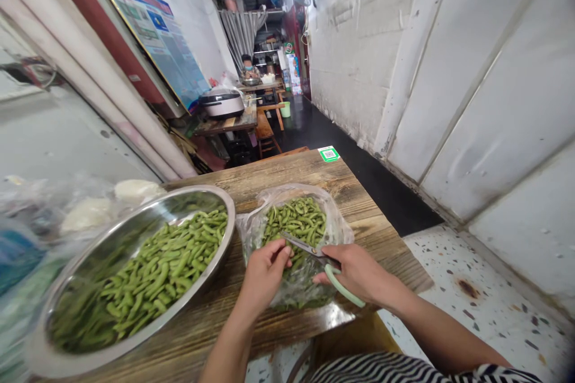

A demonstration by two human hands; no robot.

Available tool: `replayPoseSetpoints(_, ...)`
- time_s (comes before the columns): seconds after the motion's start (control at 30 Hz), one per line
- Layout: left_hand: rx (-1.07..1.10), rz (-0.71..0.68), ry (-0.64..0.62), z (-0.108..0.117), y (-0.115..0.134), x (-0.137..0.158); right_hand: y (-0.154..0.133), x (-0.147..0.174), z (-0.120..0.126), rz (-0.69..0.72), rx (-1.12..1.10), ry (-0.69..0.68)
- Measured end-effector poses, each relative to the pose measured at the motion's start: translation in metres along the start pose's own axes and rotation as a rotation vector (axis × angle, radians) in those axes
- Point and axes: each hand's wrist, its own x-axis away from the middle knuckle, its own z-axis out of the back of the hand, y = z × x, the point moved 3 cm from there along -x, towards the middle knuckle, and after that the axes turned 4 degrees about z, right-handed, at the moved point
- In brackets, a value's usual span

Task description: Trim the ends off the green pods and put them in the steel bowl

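Observation:
My right hand (359, 269) grips a pair of scissors (309, 247) with pale green handles, their blades pointing left over a clear plastic bag (339, 224). The thumb and fingers of my left hand (268, 266) are pinched together beside the blade tips, around an edamame pod mostly hidden by the fingers. Green edamame pods (299, 215) fill the spread bag under both hands. To the left, a large steel basin (230, 215) holds many more pods (166, 269).
The wooden table (381, 245) bears a QR-code card (329, 154) at its far corner. Plastic bags with pale contents (90, 213) lie left of the basin. Beyond are a rice cooker (221, 103) on another table, a stool, and a person (248, 69) seated far back. A white wall runs along the right.

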Motion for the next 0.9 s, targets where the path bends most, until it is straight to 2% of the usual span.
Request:
replayPoseSetpoints(0.13, -0.116, -0.001, -0.015, -0.005, -0.009, -0.001, 0.010, 0.000, -0.004, -0.041, 0.042, -0.029)
replayPoseSetpoints(0.2, -0.193, -0.039, 0.063, 0.003, -0.011, -0.001, 0.014, 0.000, -0.003, -0.069, 0.062, -0.027)
replayPoseSetpoints(0.23, -0.249, -0.070, 0.148, 0.012, -0.011, -0.001, 0.016, 0.001, -0.001, -0.087, 0.075, -0.014)
replayPoseSetpoints(0.3, -0.396, -0.120, 0.400, 0.038, -0.009, -0.002, 0.021, 0.002, 0.004, -0.127, 0.102, 0.028)
replayPoseSetpoints(0.4, -0.665, -0.092, 0.793, 0.081, -0.005, -0.002, 0.027, 0.003, 0.011, -0.167, 0.107, 0.082)
replayPoseSetpoints(0.47, -0.796, -0.142, 0.912, 0.092, 0.001, -0.004, 0.030, 0.003, 0.013, -0.183, 0.098, 0.087)
replayPoseSetpoints(0.5, -0.833, -0.196, 0.879, 0.090, 0.002, -0.007, 0.030, 0.002, 0.013, -0.187, 0.098, 0.085)
replayPoseSetpoints(0.53, -0.856, -0.254, 0.784, 0.083, 0.003, -0.010, 0.031, 0.002, 0.013, -0.190, 0.101, 0.082)
replayPoseSetpoints(0.6, -0.874, -0.320, 0.476, 0.059, 0.000, -0.018, 0.030, 0.000, 0.013, -0.185, 0.108, 0.090)
replayPoseSetpoints(0.67, -0.881, -0.290, 0.223, 0.036, -0.008, -0.025, 0.029, -0.001, 0.012, -0.170, 0.097, 0.099)
replayPoseSetpoints(0.7, -0.870, -0.261, 0.160, 0.028, -0.013, -0.028, 0.028, -0.001, 0.011, -0.161, 0.086, 0.099)
replayPoseSetpoints(0.77, -0.789, -0.233, 0.133, 0.022, -0.019, -0.033, 0.025, -0.001, 0.010, -0.144, 0.068, 0.083)
replayPoseSetpoints(0.9, -0.462, -0.219, 0.216, 0.025, -0.022, -0.035, 0.018, -0.002, 0.009, -0.146, 0.056, 0.045)
